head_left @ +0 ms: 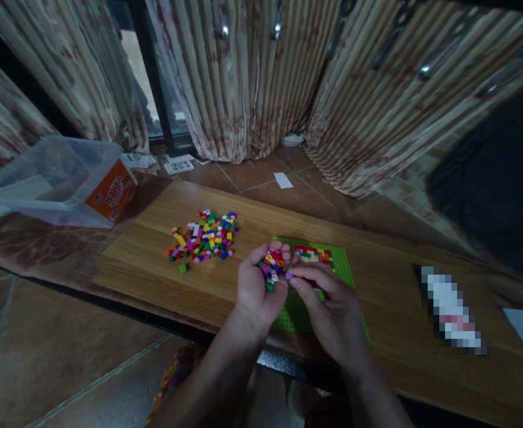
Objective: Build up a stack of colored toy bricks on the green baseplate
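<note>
- Head view: right hand (335, 303) pinches one purple brick (289, 276) between fingertips.
- Left hand (259, 291), fingers curled, cups one handful (271, 268) of bricks beside it.
- One board (345, 270) lies below the fingers, one pile (211, 236) leftward.

From the head — forward, down over the table (390, 315)

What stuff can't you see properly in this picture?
In the head view:
Part of the green baseplate: hidden by the right hand.
How many bricks the left hand cups: they overlap.
Small words on the orange label: blurred.
The pale object on the right: pixelated.
The dark shape: cut off by the right edge.
</note>
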Demonstrator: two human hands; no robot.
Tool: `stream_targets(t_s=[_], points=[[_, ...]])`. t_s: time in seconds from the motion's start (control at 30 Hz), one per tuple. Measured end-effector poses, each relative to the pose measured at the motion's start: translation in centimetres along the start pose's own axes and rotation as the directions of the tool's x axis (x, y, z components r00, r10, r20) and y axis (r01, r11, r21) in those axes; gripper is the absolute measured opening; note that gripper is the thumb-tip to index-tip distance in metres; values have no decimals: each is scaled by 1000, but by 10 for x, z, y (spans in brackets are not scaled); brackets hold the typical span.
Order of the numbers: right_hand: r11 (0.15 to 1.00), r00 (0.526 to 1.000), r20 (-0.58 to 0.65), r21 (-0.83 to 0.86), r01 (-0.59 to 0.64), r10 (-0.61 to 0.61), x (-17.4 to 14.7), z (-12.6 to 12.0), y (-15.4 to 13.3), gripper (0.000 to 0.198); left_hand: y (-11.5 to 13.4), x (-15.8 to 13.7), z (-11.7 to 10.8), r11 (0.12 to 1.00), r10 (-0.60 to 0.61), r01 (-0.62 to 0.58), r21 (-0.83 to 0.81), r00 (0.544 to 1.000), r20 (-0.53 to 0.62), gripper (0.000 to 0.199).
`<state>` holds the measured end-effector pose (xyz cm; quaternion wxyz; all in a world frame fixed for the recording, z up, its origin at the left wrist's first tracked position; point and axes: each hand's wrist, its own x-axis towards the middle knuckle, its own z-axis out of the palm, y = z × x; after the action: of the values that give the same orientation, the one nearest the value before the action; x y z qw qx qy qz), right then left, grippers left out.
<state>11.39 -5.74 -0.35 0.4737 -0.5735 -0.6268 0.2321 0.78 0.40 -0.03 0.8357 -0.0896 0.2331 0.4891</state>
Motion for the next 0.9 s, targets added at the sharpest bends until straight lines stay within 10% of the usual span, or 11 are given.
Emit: stream_targets(t_s=[0.23, 0.9], points=[[991, 947, -299, -25, -131, 118, 3, -25, 25, 17, 10, 0, -2, 996, 77, -78, -33, 996, -39, 26], [874, 991, -54, -480, 79, -119, 7, -7, 41, 20, 11, 0, -3, 995, 90, -92, -28, 995, -42, 26]])
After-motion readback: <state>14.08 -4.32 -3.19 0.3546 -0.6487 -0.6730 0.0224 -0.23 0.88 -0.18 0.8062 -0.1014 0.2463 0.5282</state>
